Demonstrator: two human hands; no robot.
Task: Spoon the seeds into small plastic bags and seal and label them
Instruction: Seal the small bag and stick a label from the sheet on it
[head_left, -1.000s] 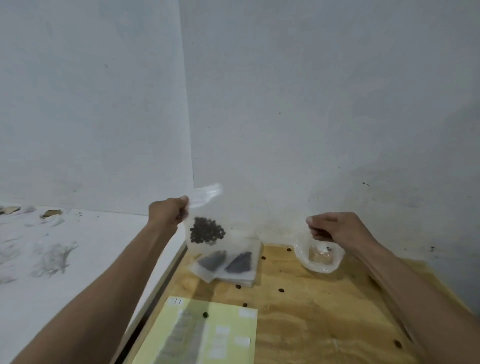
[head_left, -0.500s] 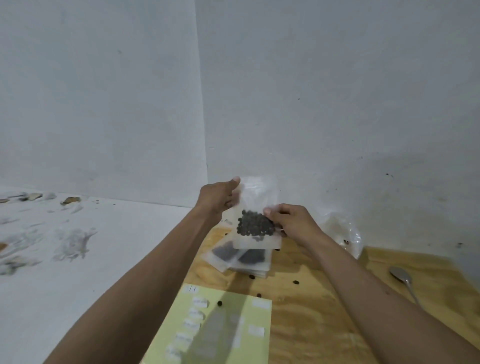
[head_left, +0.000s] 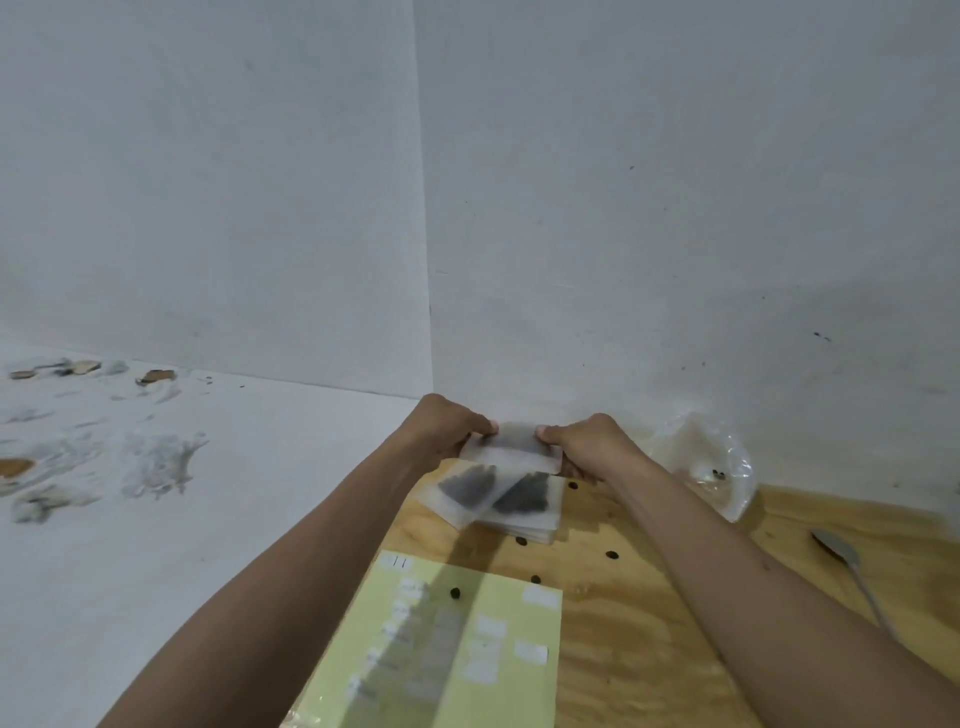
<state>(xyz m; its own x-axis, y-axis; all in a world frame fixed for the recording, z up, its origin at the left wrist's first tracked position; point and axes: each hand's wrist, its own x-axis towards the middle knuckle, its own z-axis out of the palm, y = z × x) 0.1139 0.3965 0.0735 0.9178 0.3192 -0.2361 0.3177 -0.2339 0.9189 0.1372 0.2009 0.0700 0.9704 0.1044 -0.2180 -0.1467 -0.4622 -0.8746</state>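
Both hands meet at the far edge of the table (head_left: 649, 623), close to the wall corner. The left hand (head_left: 441, 428) and the right hand (head_left: 584, 441) each pinch an end of a small plastic bag (head_left: 511, 448), thumbs on top and fingers curled under it, holding it stretched between them just above a stack of filled bags (head_left: 498, 496). The held bag is blurred, so I cannot tell how its seeds sit inside. 2 bags on the stack show dark seed patches through the plastic. Near the right forearm, a large crumpled clear bag (head_left: 701, 462) leans against the wall with a few seeds in it. A metal spoon (head_left: 852, 566) lies on the table at the right. Loose seeds (head_left: 613, 554) dot the wood, and 1 sits on the pale green label sheet (head_left: 457, 654) nearest me.
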